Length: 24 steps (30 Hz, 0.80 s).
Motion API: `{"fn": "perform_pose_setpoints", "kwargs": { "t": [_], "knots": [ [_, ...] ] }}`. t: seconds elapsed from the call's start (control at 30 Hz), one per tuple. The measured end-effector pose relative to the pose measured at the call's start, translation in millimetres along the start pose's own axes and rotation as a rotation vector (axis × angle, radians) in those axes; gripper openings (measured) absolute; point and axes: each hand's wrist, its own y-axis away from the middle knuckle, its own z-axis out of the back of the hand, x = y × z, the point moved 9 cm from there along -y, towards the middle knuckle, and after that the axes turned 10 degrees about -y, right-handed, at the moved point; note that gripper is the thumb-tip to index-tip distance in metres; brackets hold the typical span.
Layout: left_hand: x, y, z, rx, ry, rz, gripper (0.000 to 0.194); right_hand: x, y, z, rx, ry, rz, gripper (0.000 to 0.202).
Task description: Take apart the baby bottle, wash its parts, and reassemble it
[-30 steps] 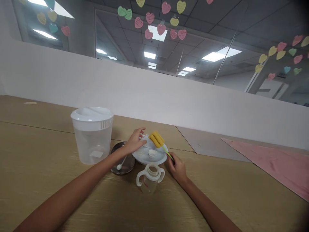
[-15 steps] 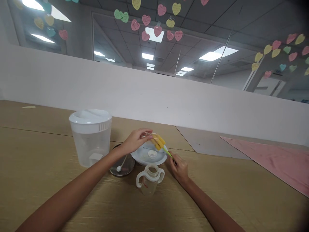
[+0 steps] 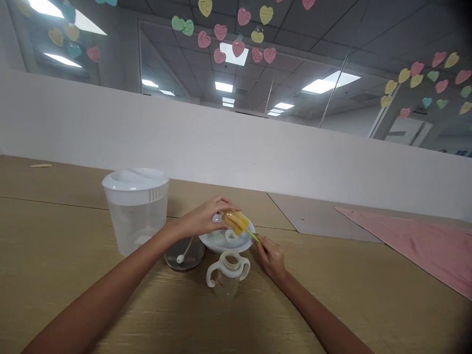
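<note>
My left hand (image 3: 204, 216) is closed round a clear, dome-like bottle cap (image 3: 229, 217), held tilted above the white bowl (image 3: 207, 244). The yellow sponge head of a bottle brush (image 3: 243, 225) is pushed into the cap's mouth. My right hand (image 3: 273, 258) grips the brush by its thin green handle. Inside the bowl lies a white ring-shaped collar (image 3: 231, 236). Nearer to me stands a clear baby bottle (image 3: 226, 285) with two white handles, upright and uncapped. A straw with a white weighted end (image 3: 180, 258) rests on a round metal plate (image 3: 195, 263), partly behind my left forearm.
A tall translucent lidded bucket (image 3: 137, 211) stands at the left, beside my left forearm. On the right lies a pink cloth (image 3: 420, 246). A thin pale strip (image 3: 41, 165) sits by the wall. The low white wall (image 3: 221, 147) bounds the table's back.
My left hand has tilted the cap lower and turned it over the sponge, which now sits inside it. The brush leans flatter. The view has shifted slightly.
</note>
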Motion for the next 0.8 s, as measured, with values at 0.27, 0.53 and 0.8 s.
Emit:
{"fn": "perform_pose_setpoints", "kwargs": {
  "t": [0.27,0.53,0.8],
  "knots": [
    [53,25,46.1,-0.009,-0.492,0.344,0.044,-29,-1,18,-0.171,0.017,-0.326,0.034],
    [125,38,-29.7,0.386,-0.560,0.453,0.036,-20,-5,8,-0.067,-0.032,-0.269,0.031],
    [141,38,-50.6,0.377,-0.499,0.411,0.048,-21,-5,6,-0.041,-0.059,-0.275,0.029]
  ]
}}
